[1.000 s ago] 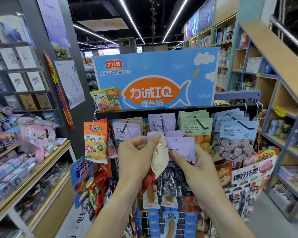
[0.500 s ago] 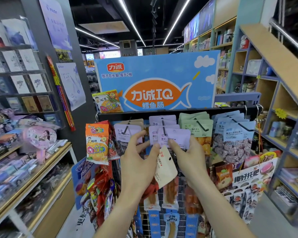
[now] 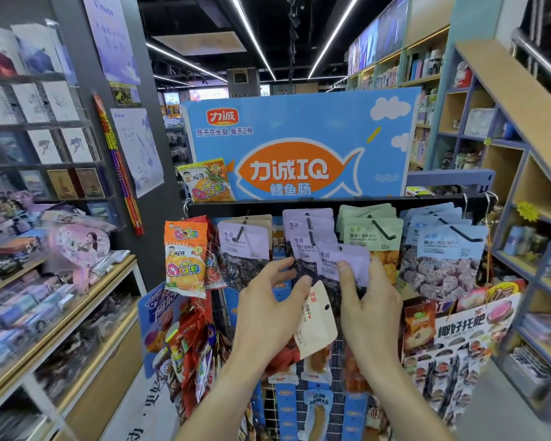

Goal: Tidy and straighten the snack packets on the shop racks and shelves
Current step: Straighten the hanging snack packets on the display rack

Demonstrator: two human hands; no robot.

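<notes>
Snack packets hang in rows on a black rack (image 3: 331,203). My right hand (image 3: 371,310) pinches a purple-topped packet (image 3: 350,261) by its lower edge, thumb in front, just below and right of the hanging purple packets (image 3: 309,226). My left hand (image 3: 264,316) holds a cream packet (image 3: 317,323) under its thumb, with the fingers stretched towards the dark packets on the middle peg. The cream packet tilts to the right between my two hands.
Green packets (image 3: 371,232) and blue packets (image 3: 442,249) hang to the right, orange candy packets (image 3: 185,259) to the left. A blue fish sign (image 3: 299,138) tops the rack. A display counter (image 3: 86,297) stands left, wooden shelving (image 3: 522,173) right.
Both hands have risen towards the middle peg. The purple packet in my right hand has moved up and right, and my left fingers have opened out while the thumb keeps the cream packet.
</notes>
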